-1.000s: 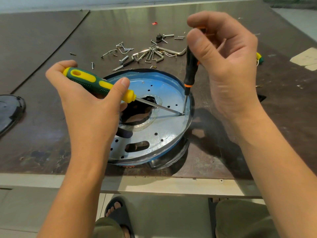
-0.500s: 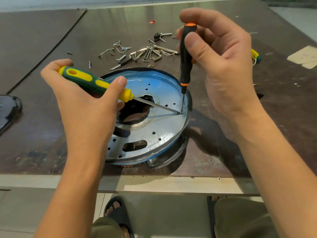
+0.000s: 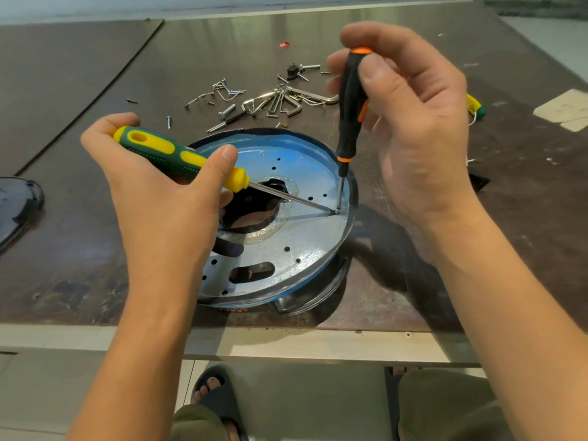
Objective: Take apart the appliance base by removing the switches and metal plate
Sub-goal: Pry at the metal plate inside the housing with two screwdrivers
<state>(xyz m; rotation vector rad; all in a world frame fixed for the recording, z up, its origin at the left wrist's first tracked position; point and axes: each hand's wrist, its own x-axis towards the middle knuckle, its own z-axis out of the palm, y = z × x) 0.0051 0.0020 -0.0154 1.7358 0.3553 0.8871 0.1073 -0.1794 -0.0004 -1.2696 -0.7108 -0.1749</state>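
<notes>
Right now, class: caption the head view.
Left hand holds the yellow-green screwdriver, right hand the black screwdriver, tips meeting on the metal plate.

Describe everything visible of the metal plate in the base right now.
The metal plate is a round, shiny, silvery disc with a bluish sheen, seated inside the dark rim of the appliance base. It has a large ragged central hole ringed with clear residue, small round holes, an oblong slot near the front and a straight crease running to its right edge. There the tips of the green and yellow screwdriver and the black screwdriver meet on it. The left hand hides its left part.
</notes>
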